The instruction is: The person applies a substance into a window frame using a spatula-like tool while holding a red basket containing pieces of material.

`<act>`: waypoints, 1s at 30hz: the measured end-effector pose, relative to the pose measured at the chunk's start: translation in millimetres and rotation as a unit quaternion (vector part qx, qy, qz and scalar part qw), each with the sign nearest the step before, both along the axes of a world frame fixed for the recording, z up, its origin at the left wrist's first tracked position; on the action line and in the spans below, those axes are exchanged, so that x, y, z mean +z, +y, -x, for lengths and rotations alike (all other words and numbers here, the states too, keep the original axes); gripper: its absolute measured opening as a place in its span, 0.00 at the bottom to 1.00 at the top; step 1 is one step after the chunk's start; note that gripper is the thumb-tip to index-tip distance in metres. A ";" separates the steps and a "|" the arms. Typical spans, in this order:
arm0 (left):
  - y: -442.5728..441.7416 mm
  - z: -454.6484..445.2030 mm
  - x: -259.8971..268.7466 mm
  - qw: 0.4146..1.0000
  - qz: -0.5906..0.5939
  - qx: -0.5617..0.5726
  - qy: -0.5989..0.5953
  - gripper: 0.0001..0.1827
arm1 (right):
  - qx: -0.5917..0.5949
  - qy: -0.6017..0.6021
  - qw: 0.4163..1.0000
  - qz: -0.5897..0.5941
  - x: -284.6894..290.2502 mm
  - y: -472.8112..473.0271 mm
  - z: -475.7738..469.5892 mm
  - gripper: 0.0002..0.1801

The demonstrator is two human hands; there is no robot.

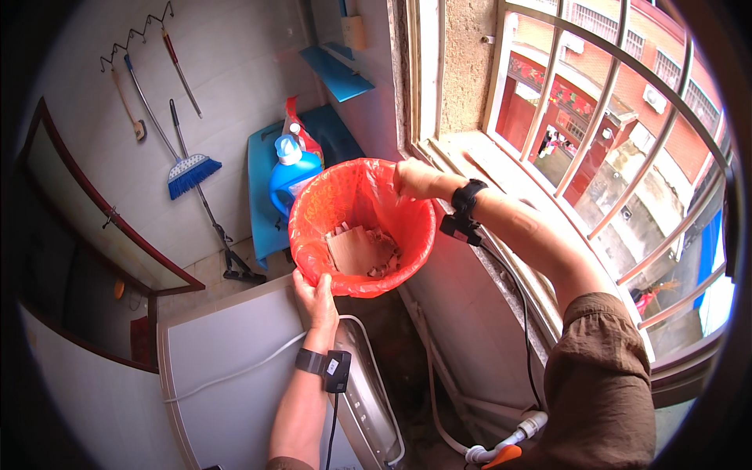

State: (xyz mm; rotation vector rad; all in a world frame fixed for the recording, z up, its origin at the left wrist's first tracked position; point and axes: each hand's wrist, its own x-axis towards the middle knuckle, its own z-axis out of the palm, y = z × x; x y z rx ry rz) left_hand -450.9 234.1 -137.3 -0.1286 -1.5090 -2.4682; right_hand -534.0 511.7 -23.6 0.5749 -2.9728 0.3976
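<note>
A waste bin lined with a red plastic bag (311, 249) is held up in front of me, its mouth towards me. Inside lie a piece of brown cardboard (352, 249) and crumpled scraps (385, 252). My left hand (317, 299) grips the near-left rim, thumb over the folded bag edge. At the far right of the rim, my right hand (414, 179) has its fingers closed on the red bag. The bag covers the bin's wall, so the bin itself is hidden. Both wrists wear black straps with small boxes and cables.
Behind the bin, a blue detergent bottle (288, 170) stands by a blue panel (261, 205). A blue broom (194, 170) hangs on the wall. To the right are barred windows (605, 111). Below lie a metal sink (367, 405), a white panel (235, 346) and a drain pipe (517, 435).
</note>
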 end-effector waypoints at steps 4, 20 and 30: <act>-7.7 5.5 -11.6 0.999 0.008 -0.030 -0.033 0.21 | 0.014 0.036 0.999 -0.018 -12.3 -0.1 -3.2 0.03; -3.4 3.3 -5.1 0.999 0.012 -0.034 -0.025 0.20 | -0.155 0.094 0.978 -0.101 -5.6 86.7 6.7 0.14; -6.6 1.0 -6.2 0.999 0.002 -0.034 -0.042 0.18 | -0.090 0.080 0.981 -0.153 4.9 70.2 14.3 0.04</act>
